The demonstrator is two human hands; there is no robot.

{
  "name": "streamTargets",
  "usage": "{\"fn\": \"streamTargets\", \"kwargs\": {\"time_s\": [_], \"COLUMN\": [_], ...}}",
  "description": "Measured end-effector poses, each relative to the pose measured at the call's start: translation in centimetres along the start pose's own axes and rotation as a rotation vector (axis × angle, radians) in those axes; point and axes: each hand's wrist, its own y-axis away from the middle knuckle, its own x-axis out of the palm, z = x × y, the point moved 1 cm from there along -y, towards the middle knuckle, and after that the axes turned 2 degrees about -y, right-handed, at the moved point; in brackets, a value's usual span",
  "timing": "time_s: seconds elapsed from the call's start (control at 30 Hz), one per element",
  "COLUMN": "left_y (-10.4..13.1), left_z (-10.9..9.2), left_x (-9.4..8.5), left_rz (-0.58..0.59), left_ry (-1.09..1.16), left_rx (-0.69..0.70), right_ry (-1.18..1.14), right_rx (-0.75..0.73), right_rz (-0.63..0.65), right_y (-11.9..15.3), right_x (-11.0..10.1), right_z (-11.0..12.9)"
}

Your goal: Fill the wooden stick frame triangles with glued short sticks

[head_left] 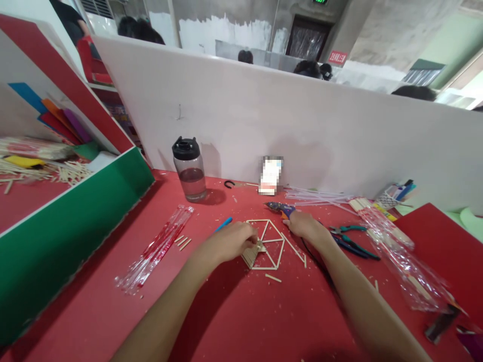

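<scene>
"Stick frame (273, 241)?"
"Right of the bottle (192, 176), partly under the left hand (234, 239): fingers curled at the centre, impossible to tell whether clamped."
"Right hand (305, 226)?"
"Farther right, clamped around the glue gun (278, 206)."

"EXIT" reads on the green sign (320, 2) at the top edge, above the dark door (308, 38); the red sign (338, 58) bears pale characters too small to read surely

A spoked, pale stick frame (272, 241) (slats fill its near-left section) lies just nearer than a purple, left-pointing glue gun (284, 208).
</scene>
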Motion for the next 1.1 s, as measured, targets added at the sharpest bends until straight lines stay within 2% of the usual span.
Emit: {"fn": "streamTargets", "kwargs": {"time_s": [0.1, 0.23, 0.3, 0.37, 0.43, 0.5, 0.63, 0.83, 1.1], "left_y": [0.0, -0.2, -0.4, -0.6, -0.7, -0.8, -1.0, -1.1, -1.0], "left_z": [-0.3, -0.2, -0.1, -0.2, -0.5, -0.8, -1.4, -1.8, -1.7], "left_x": [-0.1, 0.3, 0.7, 1.0, 1.3, 1.5, 1.6, 2.0, 2.2], "left_rz": [-0.005, -0.067, -0.106, -0.13, -0.137, -0.131, -0.123, -0.108, -0.063], "left_ry": [0.014, 0.019, 0.004, -0.021, -0.031, -0.021, 0.007, -0.017, -0.042], "left_rx": [-0.011, -0.018, -0.02, -0.017, -0.016, -0.023, -0.059, -0.103, -0.102], "right_ry": [-0.031, -0.073, -0.115, -0.227, -0.318, -0.336, -0.307, -0.272, -0.3], "right_rx": [0.015, -0.033, -0.145, -0.384, -0.559, -0.633, -0.658, -0.634, -0.514], "right_rz": [-0.071, -0.189, -0.217, -0.262, -0.322, -0.364, -0.408, -0.447, -0.359], "right_y": [0.3, 2.9, 4.6, 6.1, 7.0, 7.3, 7.0, 7.5, 8.2], "right_x": [0.0, -0.2, 0.0, 0.6, 1.5, 2.5, 3.8, 4.1, 4.1], "right_z": [0.5, 0.8, 1.1, 1.7, 2.4, 2.9, 3.1, 3.4, 3.6]}}
